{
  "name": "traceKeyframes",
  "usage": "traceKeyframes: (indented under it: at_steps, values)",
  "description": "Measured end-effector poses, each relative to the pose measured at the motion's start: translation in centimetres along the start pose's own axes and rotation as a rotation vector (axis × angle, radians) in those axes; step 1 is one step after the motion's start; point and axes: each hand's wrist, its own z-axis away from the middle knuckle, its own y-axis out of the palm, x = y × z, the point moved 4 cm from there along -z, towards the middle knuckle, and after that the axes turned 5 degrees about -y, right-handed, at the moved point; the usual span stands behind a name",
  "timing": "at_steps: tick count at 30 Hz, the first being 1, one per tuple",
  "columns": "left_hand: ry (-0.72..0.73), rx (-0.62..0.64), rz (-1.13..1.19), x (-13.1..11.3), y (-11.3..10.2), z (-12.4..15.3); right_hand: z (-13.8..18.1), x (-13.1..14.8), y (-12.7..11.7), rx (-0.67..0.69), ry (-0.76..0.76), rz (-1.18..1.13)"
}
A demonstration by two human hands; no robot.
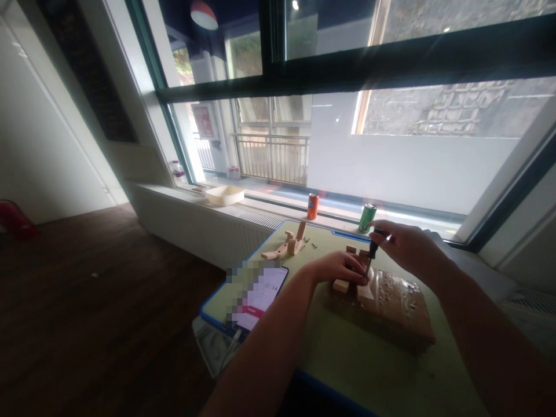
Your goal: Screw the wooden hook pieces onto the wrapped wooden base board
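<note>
My right hand [402,240] is closed around the dark handle of a screwdriver [372,250], its shaft pointing down. The screwdriver's tip meets small pale wooden pieces [341,285] beside the fingers of my left hand [336,266]. Those left fingers are bent and pressed onto a wooden piece at the tip; the exact contact is partly hidden. Just right of them lies a brown block-shaped pack [417,324] with a shiny, clear-looking top and small dark spots. Farther left, a jointed wooden part [296,246] rests near a few small metal bits [313,245].
The green table [330,347] has a blue edge. On its left lies a phone [260,295] with a cable attached. An orange can [313,207], a green can [367,218] and a cream tray [226,195] stand along the window sill, above a white radiator [195,229].
</note>
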Motion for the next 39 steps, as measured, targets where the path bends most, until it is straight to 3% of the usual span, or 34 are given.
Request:
traceKeyframes:
  at_steps: [10, 17, 27, 34, 39]
  values:
    - [-0.031, -0.052, -0.04, -0.2, -0.1, 0.0, 0.3, -0.3, -0.5, 0.032, -0.04, -0.071]
    - [-0.046, -0.029, -0.009, 0.0, 0.0, 0.0, 0.2, 1.1, -0.3, -0.062, -0.11, 0.076]
    - [-0.051, -0.027, 0.0, -0.1, 0.0, -0.1, 0.8, -0.8, -0.1, 0.138, -0.085, -0.149]
    - [-0.023, -0.022, -0.007, 0.1, 0.0, -0.2, 0.1, -0.1, -0.5, 0.049, -0.055, 0.081]
    - [0.02, -0.015, -0.018, 0.3, 0.0, -0.4, 0.4, 0.7, -1.1, 0.04, -0.088, 0.034]
